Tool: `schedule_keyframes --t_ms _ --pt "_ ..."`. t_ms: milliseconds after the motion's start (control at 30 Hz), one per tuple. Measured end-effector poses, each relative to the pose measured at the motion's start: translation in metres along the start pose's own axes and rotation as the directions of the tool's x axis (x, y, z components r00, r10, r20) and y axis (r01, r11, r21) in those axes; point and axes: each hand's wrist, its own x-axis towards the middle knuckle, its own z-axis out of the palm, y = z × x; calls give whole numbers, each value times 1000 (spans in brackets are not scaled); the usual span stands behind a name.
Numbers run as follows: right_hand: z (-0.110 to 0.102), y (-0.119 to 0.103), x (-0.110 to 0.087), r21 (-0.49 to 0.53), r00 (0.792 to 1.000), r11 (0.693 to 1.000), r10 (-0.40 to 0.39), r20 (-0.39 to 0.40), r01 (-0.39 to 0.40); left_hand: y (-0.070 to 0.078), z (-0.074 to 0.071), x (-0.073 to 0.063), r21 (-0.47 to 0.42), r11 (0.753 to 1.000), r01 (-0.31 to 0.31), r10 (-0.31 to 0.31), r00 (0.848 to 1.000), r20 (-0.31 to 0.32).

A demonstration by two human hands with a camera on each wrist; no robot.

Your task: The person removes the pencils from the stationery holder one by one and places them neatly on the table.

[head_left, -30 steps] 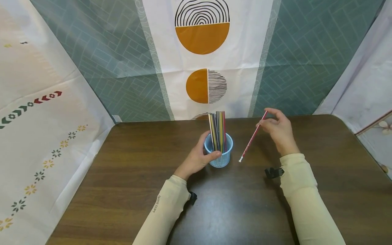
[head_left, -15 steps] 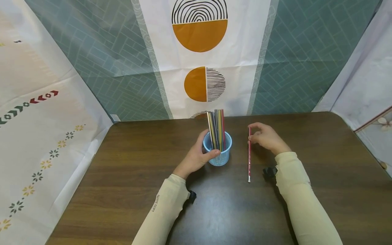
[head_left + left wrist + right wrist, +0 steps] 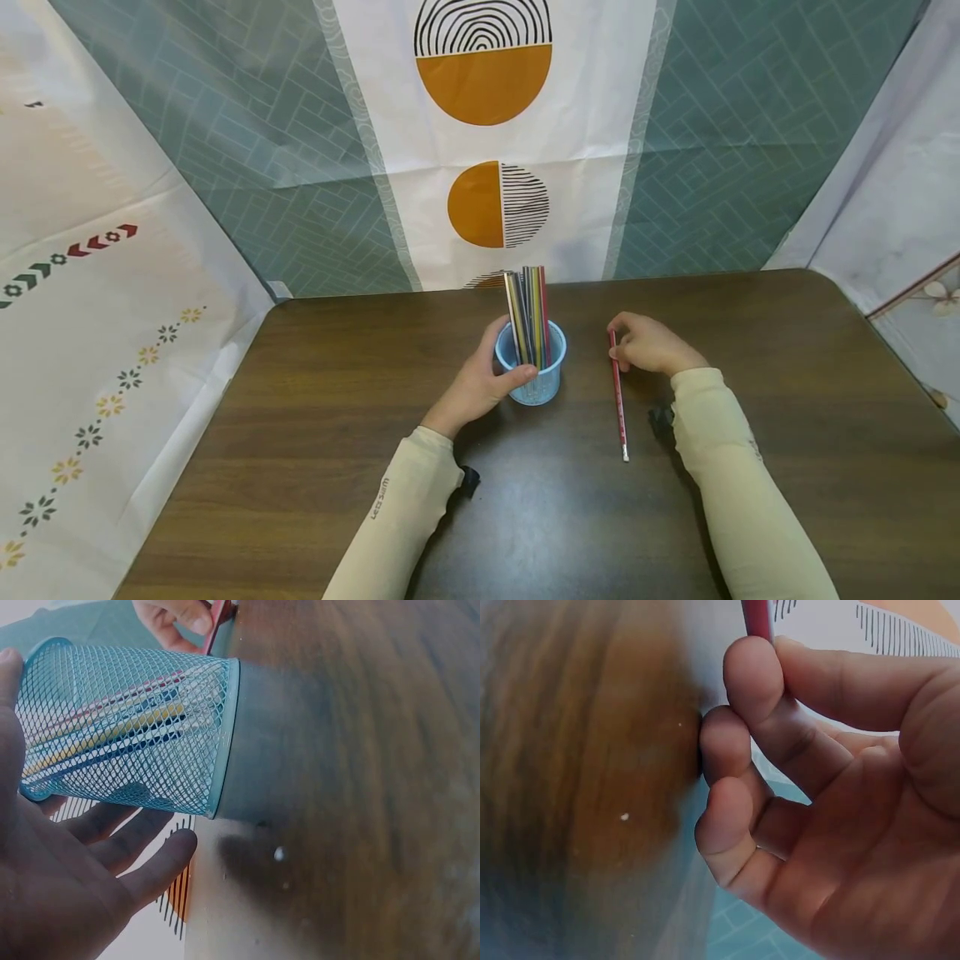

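Note:
A light blue mesh pencil cup [image 3: 542,388] stands upright on the table, holding several pencils [image 3: 528,312] of different colours. My left hand [image 3: 477,385] grips the cup from its left side, thumb across the near face; in the left wrist view the mesh wall [image 3: 127,727] shows the pencils leaning inside. To the right of the cup, my right hand [image 3: 651,343] pinches a red pencil [image 3: 618,400] near its far end. The pencil's white eraser end points toward the near side. In the right wrist view, thumb and index finger meet at the red pencil [image 3: 758,619].
The brown wooden table [image 3: 315,433] has rounded far corners. A patterned cloth [image 3: 300,150] hangs behind its far edge, with white cloths [image 3: 82,400] at the left and right sides. Both wrists carry small black cameras [image 3: 469,482].
My right hand has come left and down toward the table with the red pencil, whose eraser end has swung nearer to me. The left hand still holds the cup in place.

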Motion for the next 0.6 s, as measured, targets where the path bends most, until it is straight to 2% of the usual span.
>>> schedule_keyframes --t_ms 133,333,500,600 --pt "0 0 3 -49 1000 999 -1 -5 1 0 1 0 6 1000 3 -3 1000 -2" --pt "2 -2 9 -150 998 988 31 -53 -39 -1 0 -1 9 1000 -22 22 1000 -13" --pt "2 1 12 -222 996 975 1 -86 -20 -1 1 -2 9 999 -33 33 999 -21" --pt "1 3 13 -195 997 980 25 -70 -38 -2 1 -1 9 999 -33 33 999 -24"
